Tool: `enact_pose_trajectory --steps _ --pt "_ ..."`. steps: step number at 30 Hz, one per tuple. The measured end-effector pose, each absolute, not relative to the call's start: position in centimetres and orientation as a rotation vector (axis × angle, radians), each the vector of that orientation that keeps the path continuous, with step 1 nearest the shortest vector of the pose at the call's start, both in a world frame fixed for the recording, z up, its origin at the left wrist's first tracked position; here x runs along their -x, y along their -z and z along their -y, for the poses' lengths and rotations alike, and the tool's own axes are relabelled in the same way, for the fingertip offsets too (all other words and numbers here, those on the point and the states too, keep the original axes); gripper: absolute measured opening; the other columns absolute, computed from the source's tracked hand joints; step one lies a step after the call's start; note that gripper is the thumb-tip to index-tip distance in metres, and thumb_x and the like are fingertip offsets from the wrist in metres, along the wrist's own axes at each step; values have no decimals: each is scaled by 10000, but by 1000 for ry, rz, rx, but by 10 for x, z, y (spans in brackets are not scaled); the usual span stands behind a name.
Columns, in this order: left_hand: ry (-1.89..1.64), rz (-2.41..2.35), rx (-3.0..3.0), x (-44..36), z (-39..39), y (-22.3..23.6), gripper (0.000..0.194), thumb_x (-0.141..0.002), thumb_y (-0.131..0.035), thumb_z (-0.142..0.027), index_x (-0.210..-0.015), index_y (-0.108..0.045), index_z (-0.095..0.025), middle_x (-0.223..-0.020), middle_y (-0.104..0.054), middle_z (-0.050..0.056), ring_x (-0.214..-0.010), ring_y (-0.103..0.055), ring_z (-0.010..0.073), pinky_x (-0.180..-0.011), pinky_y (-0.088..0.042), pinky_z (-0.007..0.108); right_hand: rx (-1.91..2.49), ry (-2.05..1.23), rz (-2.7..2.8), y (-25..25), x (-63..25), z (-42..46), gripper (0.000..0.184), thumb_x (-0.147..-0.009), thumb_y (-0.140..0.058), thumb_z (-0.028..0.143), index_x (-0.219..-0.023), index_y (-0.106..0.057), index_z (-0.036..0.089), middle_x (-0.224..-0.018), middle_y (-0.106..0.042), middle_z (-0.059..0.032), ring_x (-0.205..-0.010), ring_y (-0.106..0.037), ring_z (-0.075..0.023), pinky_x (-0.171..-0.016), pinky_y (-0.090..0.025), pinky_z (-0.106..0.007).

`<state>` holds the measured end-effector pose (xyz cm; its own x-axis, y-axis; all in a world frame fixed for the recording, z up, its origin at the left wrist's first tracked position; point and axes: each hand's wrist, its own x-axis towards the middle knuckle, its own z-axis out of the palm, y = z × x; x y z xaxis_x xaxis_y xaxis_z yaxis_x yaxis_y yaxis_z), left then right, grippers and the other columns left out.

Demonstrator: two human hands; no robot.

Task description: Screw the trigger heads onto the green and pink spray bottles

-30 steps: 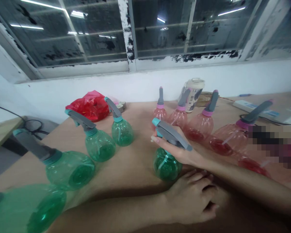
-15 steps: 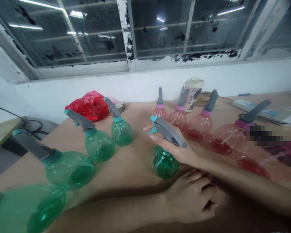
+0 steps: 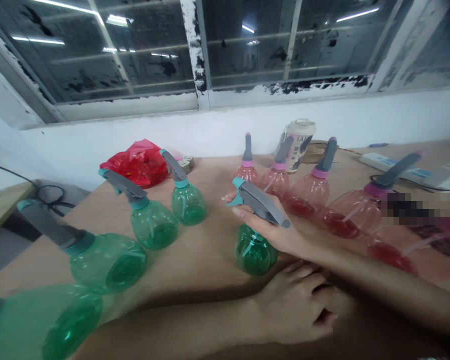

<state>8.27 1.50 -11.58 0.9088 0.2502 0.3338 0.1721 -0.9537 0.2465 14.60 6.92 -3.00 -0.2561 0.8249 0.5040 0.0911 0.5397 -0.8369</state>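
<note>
My right hand (image 3: pixel 281 232) is wrapped around the neck of a green spray bottle (image 3: pixel 255 252) with a grey and teal trigger head, which stands upright on the table. Its thumb and a finger show near the teal trigger. Just below, my left hand (image 3: pixel 300 302) rests with loosely curled fingers, close under the right forearm, and nothing shows in it. To the left stand several more green spray bottles (image 3: pixel 155 222). Several pink spray bottles (image 3: pixel 309 195) with grey and pink heads form a row on the right.
A red plastic bag (image 3: pixel 138 162) lies at the back left of the table (image 3: pixel 206 285), beside a small roll of tape (image 3: pixel 186 164). A printed cup (image 3: pixel 300 145) stands behind the pink bottles. Power strips (image 3: pixel 405 170) and a cable lie at the right. A wall and window bound the back.
</note>
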Motion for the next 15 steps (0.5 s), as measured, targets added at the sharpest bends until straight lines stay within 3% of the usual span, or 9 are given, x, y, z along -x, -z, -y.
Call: enact_pose_trajectory --steps 3,9,12,15 --pt "-559 -328 -2865 -83 -14 116 380 -915 -422 -343 -1149 -568 -83 -1167 -597 115 -1133 -521 226 -1040 -352 324 788 -821 1696 28 -145 -69 193 -809 -589 282 -986 -617 212 -889 -646 -19 -750 -590 -136 -694 -467 -289" --pt "-539 -340 -2865 -82 -13 115 387 -911 -434 -342 -1158 -566 -74 -1234 -574 130 -1191 -488 222 -1070 -318 321 865 -766 1714 22 -145 -69 171 -815 -584 368 -835 -567 199 -536 -444 76 -469 -403 -76 -478 -348 -241" --pt "-536 -341 -2873 -82 -13 117 389 -912 -435 -350 -1148 -571 -72 -1235 -575 135 -1195 -485 219 -1066 -323 316 878 -723 1724 25 -146 -70 147 -826 -569 341 -788 -555 199 -563 -475 65 -499 -426 -83 -511 -363 -252" --pt "-563 -352 -2870 -82 -13 120 384 -917 -426 -352 -1155 -565 -85 -1253 -565 127 -1208 -475 214 -1070 -319 316 850 -761 1723 28 -147 -71 149 -846 -550 349 -866 -592 208 -606 -527 52 -500 -448 -91 -555 -403 -271"
